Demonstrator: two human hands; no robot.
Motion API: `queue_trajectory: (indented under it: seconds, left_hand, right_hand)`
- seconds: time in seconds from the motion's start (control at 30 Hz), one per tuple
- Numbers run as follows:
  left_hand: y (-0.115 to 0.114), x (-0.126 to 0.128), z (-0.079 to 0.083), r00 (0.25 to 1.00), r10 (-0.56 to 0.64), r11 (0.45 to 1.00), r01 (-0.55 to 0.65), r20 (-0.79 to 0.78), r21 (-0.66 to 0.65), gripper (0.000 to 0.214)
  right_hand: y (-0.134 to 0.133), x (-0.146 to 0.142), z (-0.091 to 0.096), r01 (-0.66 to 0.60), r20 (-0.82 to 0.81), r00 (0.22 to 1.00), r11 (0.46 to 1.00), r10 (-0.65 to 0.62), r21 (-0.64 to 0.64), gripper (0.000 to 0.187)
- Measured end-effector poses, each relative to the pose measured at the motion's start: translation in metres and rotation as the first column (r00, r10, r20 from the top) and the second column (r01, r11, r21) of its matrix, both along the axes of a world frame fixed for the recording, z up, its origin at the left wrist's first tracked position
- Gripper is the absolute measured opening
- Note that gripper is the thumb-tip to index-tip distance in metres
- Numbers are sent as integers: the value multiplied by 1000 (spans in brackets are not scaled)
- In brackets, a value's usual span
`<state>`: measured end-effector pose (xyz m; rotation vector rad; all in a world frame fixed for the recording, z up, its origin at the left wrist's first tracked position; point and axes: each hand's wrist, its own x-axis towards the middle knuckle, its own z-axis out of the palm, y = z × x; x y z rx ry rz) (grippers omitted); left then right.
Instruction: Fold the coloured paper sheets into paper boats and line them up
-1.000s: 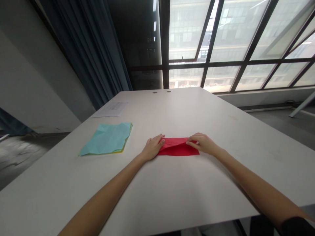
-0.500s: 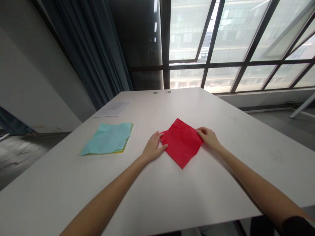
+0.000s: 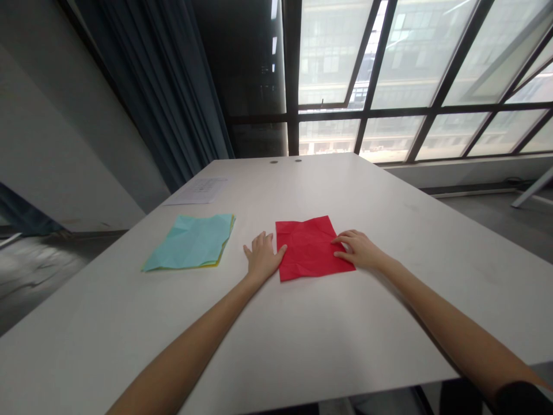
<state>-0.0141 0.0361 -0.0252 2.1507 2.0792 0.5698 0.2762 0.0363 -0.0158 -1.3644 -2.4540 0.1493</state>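
A creased square sheet of red paper lies on the white table in front of me, its near edge roughly parallel to the table's front. At its left edge rests my left hand, fingers spread, the thumb touching the paper. My right hand is over the paper's right side, its thumb and fingertips apart and touching the surface. To the left lies a stack of light blue paper with yellow sheets showing beneath.
A printed white sheet lies near the left edge of the white table. Two round holes are at the table's far end. A dark blue curtain hangs beyond on the left, and windows stand behind.
The red paper has turned from a diamond position to a square one and lies flatter. My right fingers have opened from a pinch on its corner; my left fingers have spread.
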Motion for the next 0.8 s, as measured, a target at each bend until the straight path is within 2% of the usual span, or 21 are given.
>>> queue_trajectory:
  seconds: [0.13, 0.23, 0.33, 0.43, 0.57, 0.8]
  left_hand:
    - [1, -1, 0, 999, -47, 999, 46, -26, -9, 51]
    - [2, -3, 1, 998, -63, 998, 63, 17, -7, 43]
    - [3, -5, 3, 992, -68, 998, 69, 104, -6, 34]
    - [3, -5, 4, 978, -69, 997, 72, 198, -5, 27]
    - [6, -6, 3, 955, -50, 998, 56, 292, -14, 32]
    - [10, -8, -2, 937, -7, 1000, 14, 350, -17, 26]
  right_hand:
    - [0, -5, 0, -2, -43, 999, 1000, 1, -21, 32]
    - [3, -4, -8, 137, -51, 989, 991, -137, 7, 33]
    - [7, 1, -18, 268, -11, 964, 963, -267, 35, 43]
    - [11, 4, -25, 256, 12, 967, 966, -256, 28, 48]
    - [14, 6, -29, 234, 2, 972, 972, -234, 17, 48]
    - [17, 6, -31, 226, -91, 970, 974, -226, -16, 47]
